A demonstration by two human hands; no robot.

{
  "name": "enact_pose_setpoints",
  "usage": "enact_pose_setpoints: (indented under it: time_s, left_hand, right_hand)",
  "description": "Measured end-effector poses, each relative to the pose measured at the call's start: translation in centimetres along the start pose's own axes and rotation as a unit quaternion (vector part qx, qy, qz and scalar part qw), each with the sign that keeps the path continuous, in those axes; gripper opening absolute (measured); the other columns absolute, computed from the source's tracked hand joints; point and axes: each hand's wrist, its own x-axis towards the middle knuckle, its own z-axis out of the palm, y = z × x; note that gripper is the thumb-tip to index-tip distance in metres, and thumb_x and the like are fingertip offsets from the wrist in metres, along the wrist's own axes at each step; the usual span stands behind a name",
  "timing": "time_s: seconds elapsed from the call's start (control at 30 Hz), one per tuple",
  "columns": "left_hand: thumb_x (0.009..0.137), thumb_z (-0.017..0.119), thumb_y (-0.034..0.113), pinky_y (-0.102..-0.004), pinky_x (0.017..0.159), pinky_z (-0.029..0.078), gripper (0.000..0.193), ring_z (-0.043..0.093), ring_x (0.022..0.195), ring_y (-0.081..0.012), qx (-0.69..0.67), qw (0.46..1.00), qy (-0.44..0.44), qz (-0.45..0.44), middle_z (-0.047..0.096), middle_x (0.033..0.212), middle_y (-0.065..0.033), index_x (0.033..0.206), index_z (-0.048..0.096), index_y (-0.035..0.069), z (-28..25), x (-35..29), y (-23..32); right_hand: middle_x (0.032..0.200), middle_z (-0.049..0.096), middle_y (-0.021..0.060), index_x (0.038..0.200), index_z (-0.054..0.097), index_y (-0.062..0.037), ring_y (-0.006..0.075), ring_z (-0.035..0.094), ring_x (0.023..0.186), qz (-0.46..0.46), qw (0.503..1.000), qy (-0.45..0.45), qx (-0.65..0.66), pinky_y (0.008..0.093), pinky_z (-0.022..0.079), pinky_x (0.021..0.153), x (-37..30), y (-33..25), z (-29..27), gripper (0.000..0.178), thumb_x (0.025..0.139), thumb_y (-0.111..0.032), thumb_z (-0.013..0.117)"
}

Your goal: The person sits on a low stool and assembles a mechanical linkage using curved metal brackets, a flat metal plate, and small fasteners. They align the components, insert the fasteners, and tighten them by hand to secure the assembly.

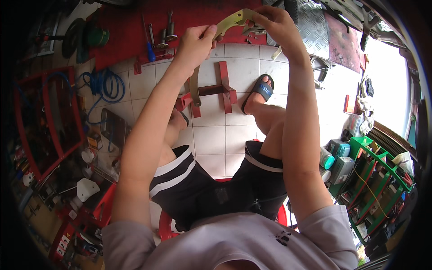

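Note:
Up over the edge of the red workbench (123, 27), a curved yellow-green metal bracket (231, 20) is held between my two hands. It has a hole and a notched lower edge. My left hand (196, 45) closes around its left end, thumb on top. At the other end, my right hand (275, 26) pinches it with thumb and fingers. Below my left hand, a curved olive metal strip (195, 91) leans against a red metal frame (223, 90) on the tiled floor. Small bolts or fittings (254, 38) lie on the bench near my right hand.
A blue-handled screwdriver (150, 53) and wrenches (170, 31) lie on the bench, left. Coiled blue hose (104, 86) and a red metal rack (50, 121) stand left. A textured metal plate (310, 29) is at the far right, a green shelf rack (380, 180) nearer.

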Motion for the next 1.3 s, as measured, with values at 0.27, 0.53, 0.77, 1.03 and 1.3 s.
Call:
enact_pose_setpoints:
  time_s: [0.27, 0.53, 0.77, 1.03, 1.3]
  left_hand:
    - [0.104, 0.044, 0.028, -0.0300, 0.071, 0.044, 0.030, 0.049, 0.074, -0.0154, -0.373, 0.926, 0.065, 0.010, 0.054, 0.083, -0.0041, 0.103, 0.058, 0.002, -1.6, 0.7, 0.2]
    - [0.107, 0.029, 0.024, -0.0359, 0.077, 0.043, 0.029, 0.042, 0.076, -0.0195, -0.612, 0.785, 0.077, 0.053, 0.044, 0.087, -0.0074, 0.097, 0.046, 0.002, -4.2, 1.8, -0.6]
    - [0.107, 0.028, 0.025, -0.0351, 0.073, 0.042, 0.032, 0.041, 0.073, -0.0187, -0.626, 0.769, 0.110, 0.068, 0.043, 0.083, -0.0072, 0.093, 0.045, 0.003, -5.8, 2.1, -0.5]
    - [0.107, 0.028, 0.025, -0.0349, 0.071, 0.043, 0.034, 0.043, 0.070, -0.0189, -0.622, 0.767, 0.144, 0.065, 0.046, 0.080, -0.0074, 0.090, 0.047, 0.003, -6.5, 2.3, -0.6]
    - [0.104, 0.034, 0.023, -0.0435, 0.085, 0.047, 0.024, 0.045, 0.088, -0.0250, -0.529, 0.778, 0.337, 0.008, 0.043, 0.097, -0.0129, 0.103, 0.048, 0.003, -7.6, 2.4, -0.8]
  right_hand:
    - [0.091, 0.069, 0.0073, 0.106, 0.067, 0.0027, 0.0128, 0.060, 0.084, 0.014, 1.000, -0.021, 0.019, 0.0258, 0.045, 0.078, 0.0, -0.4, 0.4, 0.031, 0.090, -0.023, 0.064]
    - [0.081, 0.069, 0.0088, 0.100, 0.073, -0.0036, 0.0148, 0.061, 0.073, 0.014, 0.999, 0.009, -0.042, 0.0295, 0.047, 0.065, 0.0, 0.1, 0.3, 0.033, 0.081, -0.028, 0.064]
    - [0.078, 0.070, 0.0072, 0.097, 0.073, -0.0014, 0.0140, 0.060, 0.072, 0.024, 0.998, -0.036, -0.039, 0.0286, 0.046, 0.065, -0.1, -0.3, 0.4, 0.031, 0.080, -0.026, 0.064]
    - [0.076, 0.070, 0.0064, 0.093, 0.073, -0.0004, 0.0132, 0.059, 0.071, 0.017, 0.998, -0.051, -0.038, 0.0281, 0.045, 0.064, -0.2, -1.0, 0.5, 0.030, 0.079, -0.025, 0.064]
    - [0.088, 0.070, 0.0063, 0.102, 0.068, 0.0036, 0.0132, 0.062, 0.083, 0.050, 0.995, 0.048, 0.074, 0.0261, 0.044, 0.078, -0.3, 0.9, -2.7, 0.029, 0.088, -0.021, 0.062]
